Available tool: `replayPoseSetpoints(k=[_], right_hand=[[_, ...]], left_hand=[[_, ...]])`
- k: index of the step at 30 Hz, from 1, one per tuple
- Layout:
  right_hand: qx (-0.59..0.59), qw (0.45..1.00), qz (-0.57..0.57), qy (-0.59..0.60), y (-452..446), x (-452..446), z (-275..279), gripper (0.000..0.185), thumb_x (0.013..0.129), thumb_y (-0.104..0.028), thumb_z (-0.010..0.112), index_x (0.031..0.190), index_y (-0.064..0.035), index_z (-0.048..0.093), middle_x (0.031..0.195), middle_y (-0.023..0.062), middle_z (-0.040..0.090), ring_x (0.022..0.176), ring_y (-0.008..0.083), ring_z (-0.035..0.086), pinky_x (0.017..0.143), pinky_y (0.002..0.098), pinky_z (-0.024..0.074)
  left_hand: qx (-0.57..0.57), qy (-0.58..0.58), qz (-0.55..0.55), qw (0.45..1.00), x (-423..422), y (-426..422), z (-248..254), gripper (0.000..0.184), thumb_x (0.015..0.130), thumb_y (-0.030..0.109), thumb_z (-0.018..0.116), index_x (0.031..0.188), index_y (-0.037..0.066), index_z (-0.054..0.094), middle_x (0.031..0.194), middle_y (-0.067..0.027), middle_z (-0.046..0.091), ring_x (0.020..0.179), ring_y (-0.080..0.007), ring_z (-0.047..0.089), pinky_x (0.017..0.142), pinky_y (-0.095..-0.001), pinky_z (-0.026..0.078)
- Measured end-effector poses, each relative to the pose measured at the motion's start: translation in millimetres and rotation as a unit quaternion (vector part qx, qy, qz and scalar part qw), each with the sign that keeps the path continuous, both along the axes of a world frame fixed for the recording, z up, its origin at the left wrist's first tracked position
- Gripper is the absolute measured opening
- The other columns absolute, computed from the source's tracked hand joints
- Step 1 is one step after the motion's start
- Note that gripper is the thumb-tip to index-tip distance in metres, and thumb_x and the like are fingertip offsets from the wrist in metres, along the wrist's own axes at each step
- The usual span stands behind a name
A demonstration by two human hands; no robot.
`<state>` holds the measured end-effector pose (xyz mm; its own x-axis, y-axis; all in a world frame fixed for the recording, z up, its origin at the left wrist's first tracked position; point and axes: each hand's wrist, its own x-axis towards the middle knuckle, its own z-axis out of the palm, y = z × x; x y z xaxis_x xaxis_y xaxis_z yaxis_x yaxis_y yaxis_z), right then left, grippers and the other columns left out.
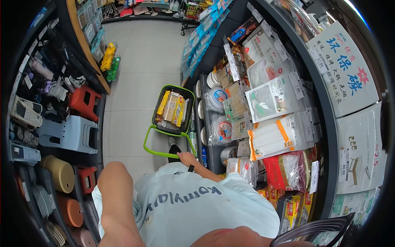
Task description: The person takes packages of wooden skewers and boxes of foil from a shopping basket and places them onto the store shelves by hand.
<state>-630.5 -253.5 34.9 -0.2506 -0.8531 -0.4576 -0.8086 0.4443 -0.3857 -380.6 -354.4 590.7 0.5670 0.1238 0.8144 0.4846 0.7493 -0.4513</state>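
My right hand (187, 159), with a dark band on its wrist, is closed around the bright green handle (147, 142) of a shopping basket. The black basket with a green rim (165, 132) hangs in front of me over the tiled floor. Inside it lie several yellow boxes (179, 111) and clear-wrapped packages (170, 108); their kinds are hard to make out. My left arm (116, 197) is bent at the left, and its hand is out of sight.
Packaged disposable tableware (275, 99) fills the shelf close on my right. Plastic stools (70, 132) and other goods line the left shelf. Ahead, the tiled aisle (140, 53) runs to another display, and small yellow and green items (109, 57) hang at a shelf end.
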Motion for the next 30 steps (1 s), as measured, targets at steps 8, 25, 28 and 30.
replayPoseSetpoints(k=[8,25,28,30], right_hand=[[0.066,0.995,-0.026,0.073,3.3,-30.8,8.6,0.033,0.091,-0.024,0.046,0.091,-0.0040,0.072,0.098,0.0184,0.071,0.089,0.0390,0.069,0.077,0.0569,0.0517],[-0.864,0.482,0.144,0.023,-72.0,-88.2,523.8,0.044,0.103,-0.038,0.035,0.108,0.0020,0.052,0.094,0.0141,0.062,0.071,0.0235,0.054,0.063,0.0358,0.0427],[-0.881,0.444,0.159,0.051,-57.9,-65.6,559.3,0.042,0.103,-0.044,0.037,0.109,-0.0065,0.054,0.096,0.0059,0.063,0.066,0.0175,0.050,0.060,0.0324,0.0371],[-0.881,0.444,0.155,0.051,-58.6,-61.0,561.4,0.040,0.102,-0.044,0.037,0.108,-0.0084,0.055,0.095,0.0038,0.063,0.066,0.0163,0.050,0.060,0.0316,0.0369]], left_hand=[[-0.039,0.006,-0.104,0.994,-11.9,-6.3,-2.4,0.045,0.086,-0.016,0.051,0.130,-0.010,0.043,0.142,-0.0139,0.035,0.140,-0.0272,0.027,0.115,-0.0437,0.030],[0.220,-0.169,0.230,0.933,-84.9,-83.8,-37.6,0.030,0.099,0.046,0.051,0.121,0.029,0.064,0.097,0.0134,0.052,0.079,-0.0085,0.044,0.073,-0.0264,0.031],[0.224,-0.114,0.243,0.937,-90.7,-82.7,-32.4,0.029,0.098,0.047,0.052,0.120,0.031,0.064,0.098,0.0148,0.055,0.078,-0.0067,0.046,0.071,-0.0256,0.032],[0.217,-0.083,0.241,0.942,-88.5,-85.1,-29.1,0.028,0.098,0.046,0.052,0.119,0.032,0.064,0.098,0.0153,0.056,0.078,-0.0061,0.046,0.072,-0.0251,0.032]])
